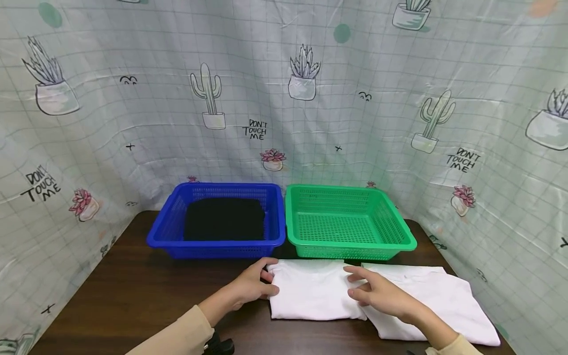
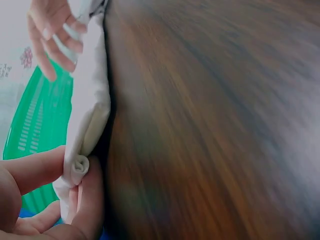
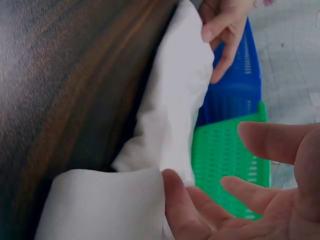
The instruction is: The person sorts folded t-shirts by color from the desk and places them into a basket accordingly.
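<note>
A folded white T-shirt (image 1: 312, 291) lies flat on the table in front of the baskets. My left hand (image 1: 254, 282) pinches its left edge; in the left wrist view, fingers (image 2: 90, 197) lie along both faces of the folded cloth. At the opposite edge, my right hand (image 1: 379, 294) has its fingers spread and relaxed, fingertips right by the fabric. In the right wrist view, that hand's thumb and fingers stand apart with nothing between them. A second white garment (image 1: 443, 305) lies to the right, partly behind the right hand and forearm.
A blue basket (image 1: 217, 250) at the back left holds folded black cloth (image 1: 224, 219). Beside it stands an empty green basket (image 1: 350, 251). Patterned curtain (image 1: 248, 88) surrounds the dark wooden table (image 1: 111, 296). A small black object (image 1: 219, 345) lies near the left sleeve.
</note>
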Tool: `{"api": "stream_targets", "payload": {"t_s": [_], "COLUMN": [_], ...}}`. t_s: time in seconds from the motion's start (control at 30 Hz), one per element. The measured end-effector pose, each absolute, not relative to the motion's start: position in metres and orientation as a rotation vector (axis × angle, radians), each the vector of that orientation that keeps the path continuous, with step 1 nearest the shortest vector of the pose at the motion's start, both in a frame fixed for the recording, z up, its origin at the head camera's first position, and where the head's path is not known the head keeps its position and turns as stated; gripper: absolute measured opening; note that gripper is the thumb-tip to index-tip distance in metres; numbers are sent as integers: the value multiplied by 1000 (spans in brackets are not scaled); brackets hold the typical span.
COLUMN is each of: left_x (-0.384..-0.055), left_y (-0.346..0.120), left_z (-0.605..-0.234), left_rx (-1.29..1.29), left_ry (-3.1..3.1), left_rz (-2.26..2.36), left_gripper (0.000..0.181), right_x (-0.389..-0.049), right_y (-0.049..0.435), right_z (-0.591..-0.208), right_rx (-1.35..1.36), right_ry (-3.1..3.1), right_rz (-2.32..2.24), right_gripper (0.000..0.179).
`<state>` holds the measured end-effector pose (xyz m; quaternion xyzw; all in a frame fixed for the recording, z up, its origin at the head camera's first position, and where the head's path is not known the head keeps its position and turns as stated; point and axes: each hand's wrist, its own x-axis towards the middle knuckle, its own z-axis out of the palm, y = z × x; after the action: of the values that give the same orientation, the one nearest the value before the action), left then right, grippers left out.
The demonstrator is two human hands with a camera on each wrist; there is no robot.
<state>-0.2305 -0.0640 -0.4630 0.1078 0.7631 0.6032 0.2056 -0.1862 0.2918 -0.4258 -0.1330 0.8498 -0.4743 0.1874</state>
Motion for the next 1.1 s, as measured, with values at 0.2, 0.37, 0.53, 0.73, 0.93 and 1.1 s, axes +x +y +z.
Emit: {"api": "stream_targets", "payload": {"t_s": [0.2, 0.37, 0.53, 0.73, 0.93, 1.1], "left_x": [-229, -228, -228, -229, -230, -228], "left_y": [-81, -90, -107, -123, -123, -123], "left_z": [-465, -462, -458, -457, -456, -457], "left_rx": [308, 310, 283, 275, 274, 266], "left_ry": [2125, 2140, 2140, 2106, 2112, 2142], "left_rz": [1663, 1635, 1617, 1619, 1615, 1615], "left_gripper": [77, 77, 76, 76, 73, 74], "right_x": [-185, -184, -184, -188, -199, -201], "right_y": [286, 284, 281, 276, 267, 261], "right_z": [-428, -429, -432, -438, -445, -448], "right_rx": [-361, -345, -378, -358, -230, -176], "right_ry": [2359, 2376, 2442, 2461, 2212, 2034], "right_rz": [-1381, -1379, -1322, -1307, -1530, -1642], "right_gripper": [67, 67, 65, 64, 73, 78]}}
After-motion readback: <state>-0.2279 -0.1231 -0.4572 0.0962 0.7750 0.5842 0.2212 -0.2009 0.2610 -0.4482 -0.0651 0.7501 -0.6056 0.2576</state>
